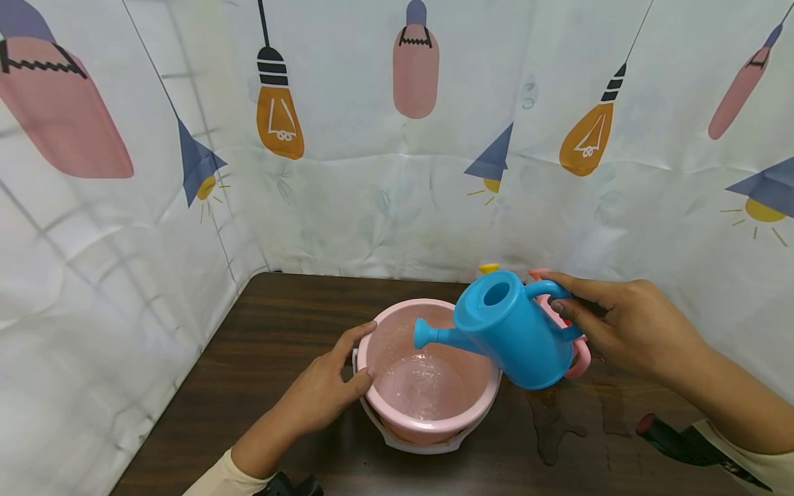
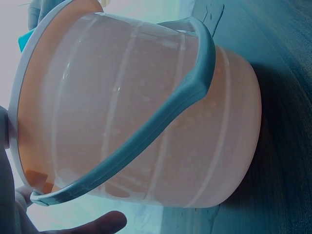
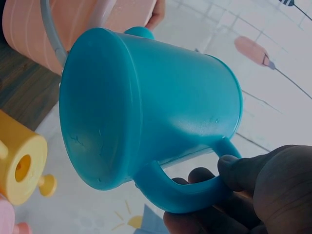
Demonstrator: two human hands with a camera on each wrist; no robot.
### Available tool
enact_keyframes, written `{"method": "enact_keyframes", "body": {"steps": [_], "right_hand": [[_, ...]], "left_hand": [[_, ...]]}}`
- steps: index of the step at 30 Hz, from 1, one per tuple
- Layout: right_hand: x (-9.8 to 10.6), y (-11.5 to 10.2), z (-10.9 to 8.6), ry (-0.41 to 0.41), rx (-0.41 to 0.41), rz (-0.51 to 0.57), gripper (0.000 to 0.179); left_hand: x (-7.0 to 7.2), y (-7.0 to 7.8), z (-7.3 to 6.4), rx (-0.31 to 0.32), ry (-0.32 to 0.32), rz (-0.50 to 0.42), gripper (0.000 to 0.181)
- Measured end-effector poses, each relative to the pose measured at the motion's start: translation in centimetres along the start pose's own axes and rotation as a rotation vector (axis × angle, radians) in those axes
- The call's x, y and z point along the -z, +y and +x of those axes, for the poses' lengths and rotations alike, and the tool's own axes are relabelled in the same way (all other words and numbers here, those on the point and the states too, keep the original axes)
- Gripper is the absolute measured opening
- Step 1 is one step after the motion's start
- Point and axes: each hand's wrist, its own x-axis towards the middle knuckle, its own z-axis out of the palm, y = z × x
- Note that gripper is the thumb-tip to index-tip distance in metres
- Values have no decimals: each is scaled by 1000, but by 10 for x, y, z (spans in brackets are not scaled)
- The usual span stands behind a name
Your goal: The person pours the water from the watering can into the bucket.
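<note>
A blue toy watering can tips over a pink bucket, its spout inside the bucket's opening. My right hand grips the can by its handle; the right wrist view shows fingers and thumb curled round the handle. My left hand holds the bucket at the left of its rim, with a fingertip and the thumb on the edge. Shiny water with ripples lies in the bucket. The bucket's grey handle hangs down its side in the left wrist view.
Behind the blue can, a pink watering can is mostly hidden. A yellow watering can stands beside it. Water puddles wet the dark wooden table at right. A white printed cloth hangs behind and at left.
</note>
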Motion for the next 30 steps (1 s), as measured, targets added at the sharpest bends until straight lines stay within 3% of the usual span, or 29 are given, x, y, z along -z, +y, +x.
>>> {"method": "enact_keyframes", "body": {"steps": [30], "right_hand": [[0,-1,1,3,4,9,59]], "left_hand": [[0,2,0,15,-3,-8,69]]}}
